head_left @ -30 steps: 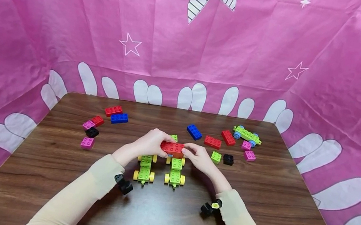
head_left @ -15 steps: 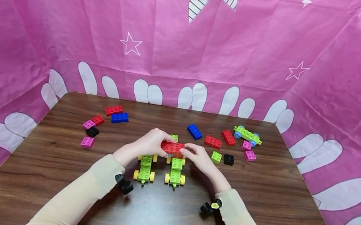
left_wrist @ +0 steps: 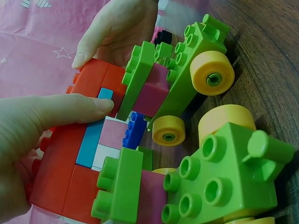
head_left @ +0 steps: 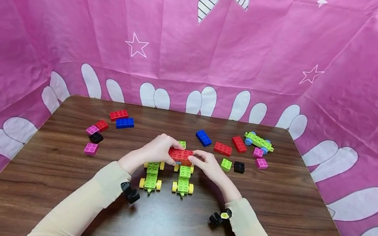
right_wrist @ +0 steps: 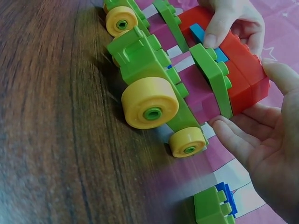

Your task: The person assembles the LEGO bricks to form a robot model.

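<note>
In the head view, two lime-green wheeled toy bases, the left base point(head_left: 151, 180) and the right base point(head_left: 183, 185), stand side by side on yellow wheels. Pink bricks point(left_wrist: 153, 97) and green bricks point(left_wrist: 125, 186) rise from them, and red bricks point(head_left: 181, 156) span across the top. A light-blue brick point(left_wrist: 91, 143) sits among the red ones. My left hand point(head_left: 159, 148) grips the red bricks, thumb lying over the light-blue one and fingers behind. At the right end, my right hand point(head_left: 209, 166) holds the red bricks between thumb and fingers, with fingertips low by the pink brick.
Loose red, blue, pink and black bricks lie back left, including a blue brick point(head_left: 125, 123). To the right are a red brick point(head_left: 222, 149), a green brick point(head_left: 226, 164), a black brick point(head_left: 239, 167) and another green base point(head_left: 259, 141) with blue wheels. Pink cloth point(head_left: 178, 43) hangs behind.
</note>
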`<state>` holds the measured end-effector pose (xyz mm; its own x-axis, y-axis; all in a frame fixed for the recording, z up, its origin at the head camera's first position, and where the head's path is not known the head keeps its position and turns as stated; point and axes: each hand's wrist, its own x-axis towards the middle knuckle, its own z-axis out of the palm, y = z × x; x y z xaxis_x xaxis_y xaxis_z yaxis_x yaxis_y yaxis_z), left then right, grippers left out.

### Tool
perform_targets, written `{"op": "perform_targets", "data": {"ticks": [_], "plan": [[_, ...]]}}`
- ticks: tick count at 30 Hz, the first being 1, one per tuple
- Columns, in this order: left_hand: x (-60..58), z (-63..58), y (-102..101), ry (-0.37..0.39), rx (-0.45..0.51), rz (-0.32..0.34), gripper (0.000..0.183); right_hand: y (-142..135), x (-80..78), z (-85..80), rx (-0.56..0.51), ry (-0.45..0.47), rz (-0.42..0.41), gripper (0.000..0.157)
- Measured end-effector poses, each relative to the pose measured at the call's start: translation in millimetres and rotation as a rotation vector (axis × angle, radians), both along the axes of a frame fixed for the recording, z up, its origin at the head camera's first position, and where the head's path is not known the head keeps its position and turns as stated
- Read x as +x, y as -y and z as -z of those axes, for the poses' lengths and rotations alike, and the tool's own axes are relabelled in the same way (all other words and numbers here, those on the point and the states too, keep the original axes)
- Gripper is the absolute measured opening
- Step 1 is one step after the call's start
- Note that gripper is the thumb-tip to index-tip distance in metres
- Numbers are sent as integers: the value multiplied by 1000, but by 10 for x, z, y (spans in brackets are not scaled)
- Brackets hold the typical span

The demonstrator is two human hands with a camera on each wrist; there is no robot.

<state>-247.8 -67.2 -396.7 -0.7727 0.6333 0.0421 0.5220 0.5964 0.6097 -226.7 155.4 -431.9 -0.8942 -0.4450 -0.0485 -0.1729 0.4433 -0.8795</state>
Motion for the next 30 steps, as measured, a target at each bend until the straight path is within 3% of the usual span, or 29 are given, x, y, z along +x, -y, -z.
{"op": "perform_targets", "data": {"ticks": [2, 6, 30], "plan": [[3, 2, 4, -3, 0, 0, 42, -18, -53, 98, -6, 9, 2, 30], [0, 9, 7, -4, -1, -3, 43, -23, -68, 142, -17, 1, 10, 32], [9, -21, -29, -9, -19, 30, 41, -90, -69, 147, 3, -32, -8, 38]]}}
